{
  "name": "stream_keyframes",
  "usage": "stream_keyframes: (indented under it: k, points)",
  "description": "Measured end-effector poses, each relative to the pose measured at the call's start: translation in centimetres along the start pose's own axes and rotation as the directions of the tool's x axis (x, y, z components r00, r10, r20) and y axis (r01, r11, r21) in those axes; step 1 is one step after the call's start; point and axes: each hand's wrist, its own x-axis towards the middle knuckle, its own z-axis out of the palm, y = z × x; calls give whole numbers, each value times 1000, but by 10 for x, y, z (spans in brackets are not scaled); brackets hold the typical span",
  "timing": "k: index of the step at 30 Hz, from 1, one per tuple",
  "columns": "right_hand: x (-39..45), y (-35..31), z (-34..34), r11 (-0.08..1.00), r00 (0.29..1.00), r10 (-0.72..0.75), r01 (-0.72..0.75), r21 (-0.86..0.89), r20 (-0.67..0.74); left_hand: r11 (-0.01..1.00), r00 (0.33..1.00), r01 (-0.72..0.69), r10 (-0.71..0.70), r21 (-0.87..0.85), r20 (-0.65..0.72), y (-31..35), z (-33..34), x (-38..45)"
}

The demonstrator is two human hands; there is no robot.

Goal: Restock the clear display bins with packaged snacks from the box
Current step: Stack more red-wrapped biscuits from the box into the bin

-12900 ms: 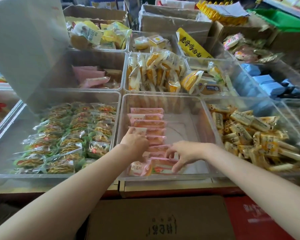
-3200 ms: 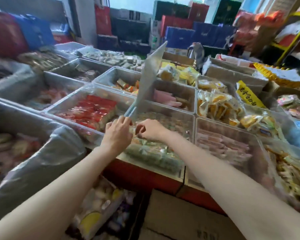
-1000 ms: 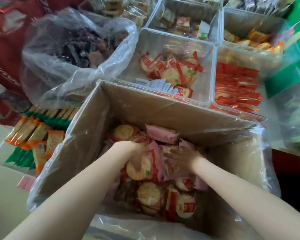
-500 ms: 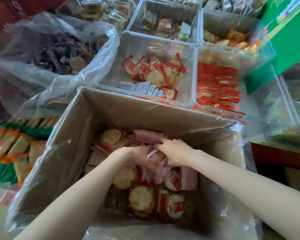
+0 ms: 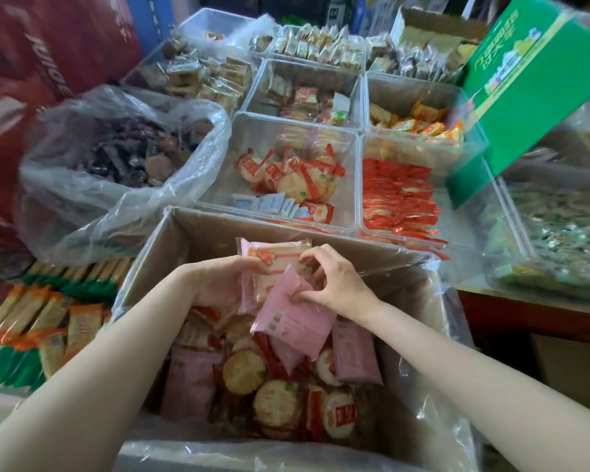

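Around you the shop is crowded — a red printed banner (image 5: 31, 63) hangs at your left, and a green carton (image 5: 539, 83) tilts in at upper right. The counter's red edge (image 5: 525, 315) shows at right — daylight falls soft and even.

We are reading only "JUICE" in white letters on the red carton (image 5: 48, 63), far left of and beyond the gripping hands. Chinese characters on the green box (image 5: 532, 83), beyond and right of the grip, are showing too blurred to read. Snack packet labels are staying illegible.
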Motion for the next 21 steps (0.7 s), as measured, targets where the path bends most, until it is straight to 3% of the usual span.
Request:
stream_keyframes:
  k: [5,8,10,12,13,15,17,21]
  points:
    - [1,-7,-19,988,969,141,-151,35,204,1000,1000,10,-10,4,-14,-3,0,4]
    - [5,-19,-44,974,939,173,-208,91,298,992,995,62,-54,110,-81,8,10,-1]
    - [16,-32,-76,930,977,178,-207,304,119,978,984,50,-12,205,-179,19,13,-3]
    - [30,-46,-108,870,970,206,-120,478,-132,981,976,30,13,191,-219,29,16,-8]
    - [37,-53,-118,912,952,162,-43,409,-261,987,977,-5,39,160,-210,33,18,-9]
    - [40,-63,-113,995,903,-88,99,3,-421,992,979,-87,101,86,-174,39,20,-8]
    - [32,-64,-84,908,853,-360,227,-352,-377,988,980,-156,157,13,-126,43,21,-11]
    - [12,-45,-36,751,795,-564,380,-540,-225,958,962,-271,272,-96,1,39,6,-19]
